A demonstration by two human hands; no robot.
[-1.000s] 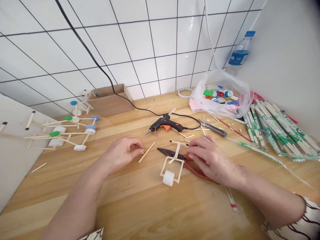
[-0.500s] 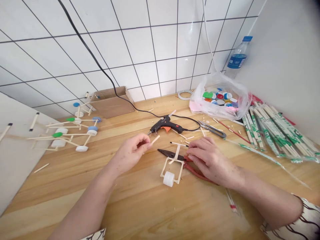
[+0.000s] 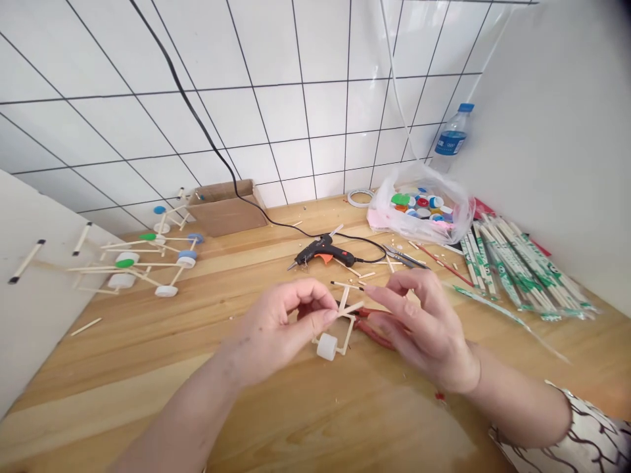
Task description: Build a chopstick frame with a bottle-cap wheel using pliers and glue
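**Hands meet over a small stick frame**

At the centre of the frame, the left hand (image 3: pixel 280 325) has its grip pinched shut on a short stick (image 3: pixel 353 307), holding it just above the stick frame (image 3: pixel 349 332), which lies on the bench (image 3: pixel 345 414) with its white wheel (image 3: pixel 327 347) toward the bottom. The right hand (image 3: pixel 424 328) hovers beside it with its grip apart, finger and thumb either side of the stick's free end. Red-handled pliers (image 3: pixel 377 335) lie under that hand. A glue gun (image 3: pixel 323 251) lies further up.
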